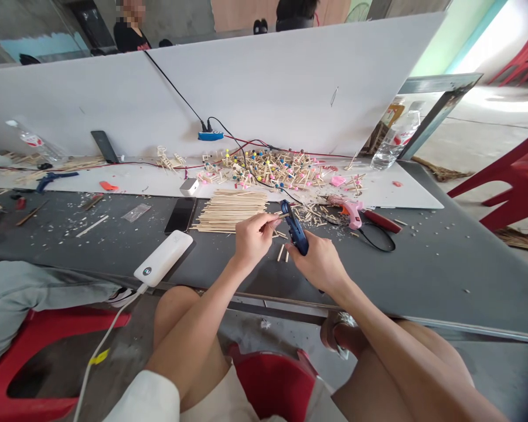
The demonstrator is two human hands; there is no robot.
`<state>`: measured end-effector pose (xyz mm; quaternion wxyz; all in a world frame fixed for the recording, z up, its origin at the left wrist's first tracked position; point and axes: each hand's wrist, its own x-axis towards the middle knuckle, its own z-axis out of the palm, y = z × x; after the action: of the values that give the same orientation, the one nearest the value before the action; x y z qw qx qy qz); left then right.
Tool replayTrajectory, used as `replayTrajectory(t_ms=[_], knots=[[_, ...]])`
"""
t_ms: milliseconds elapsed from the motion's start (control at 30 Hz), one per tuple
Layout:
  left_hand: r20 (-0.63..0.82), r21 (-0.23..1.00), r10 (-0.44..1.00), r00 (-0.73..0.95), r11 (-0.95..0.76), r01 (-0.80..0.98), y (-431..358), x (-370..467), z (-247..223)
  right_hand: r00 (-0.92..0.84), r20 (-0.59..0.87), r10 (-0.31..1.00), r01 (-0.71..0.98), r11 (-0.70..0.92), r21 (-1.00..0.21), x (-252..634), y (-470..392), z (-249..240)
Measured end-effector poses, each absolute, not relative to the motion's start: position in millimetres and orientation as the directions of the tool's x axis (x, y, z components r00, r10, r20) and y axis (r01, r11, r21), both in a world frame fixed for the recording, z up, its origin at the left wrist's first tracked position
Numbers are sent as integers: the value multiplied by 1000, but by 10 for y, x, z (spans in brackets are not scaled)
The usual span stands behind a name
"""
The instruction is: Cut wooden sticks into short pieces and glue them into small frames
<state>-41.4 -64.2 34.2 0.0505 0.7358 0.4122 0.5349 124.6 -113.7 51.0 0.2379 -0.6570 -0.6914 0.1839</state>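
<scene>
My left hand [254, 239] pinches a thin wooden stick [283, 215], whose end meets the jaws of a dark blue cutting tool [295, 230]. Wrapped round that tool's handles is my right hand [319, 261]. Two short stick pieces [283, 253] lie on the grey table just below the tool. Behind my left hand is a flat layer of long sticks [228, 210]. Short cut pieces [312, 215] are scattered beyond the tool. Farther back, a heap of small stick pieces with coloured balls [272, 167] spreads along the white board.
A pink glue gun [354, 212] and a red-handled tool [382, 221] lie right of the cut pieces. On the left are a black phone [180, 215] and a white power bank [163, 257] with a cable. Bottles stand at both sides; another person's leg [48, 293] is at left.
</scene>
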Motion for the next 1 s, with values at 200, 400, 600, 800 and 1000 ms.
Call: replayTrajectory(t_ms=[200, 400, 600, 800, 1000], knots=[[699, 587, 713, 62, -621, 520, -612, -435, 344, -21, 98, 995, 848, 70, -525, 1218, -1108, 505], [667, 636, 744, 42, -599, 486, -613, -462, 366, -23, 106, 994, 849, 76, -523, 1186, -1077, 480], [635, 671, 772, 24, -567, 479, -596, -469, 365, -14, 110, 994, 837, 72, -543, 1146, -1052, 446], [610, 711, 792, -7, -544, 446, -593, -452, 367, 4, 124, 992, 836, 65, -545, 1111, -1029, 406], [558, 769, 829, -35, -502, 396, -584, -465, 392, 25, 144, 989, 826, 61, -560, 1075, -970, 349]])
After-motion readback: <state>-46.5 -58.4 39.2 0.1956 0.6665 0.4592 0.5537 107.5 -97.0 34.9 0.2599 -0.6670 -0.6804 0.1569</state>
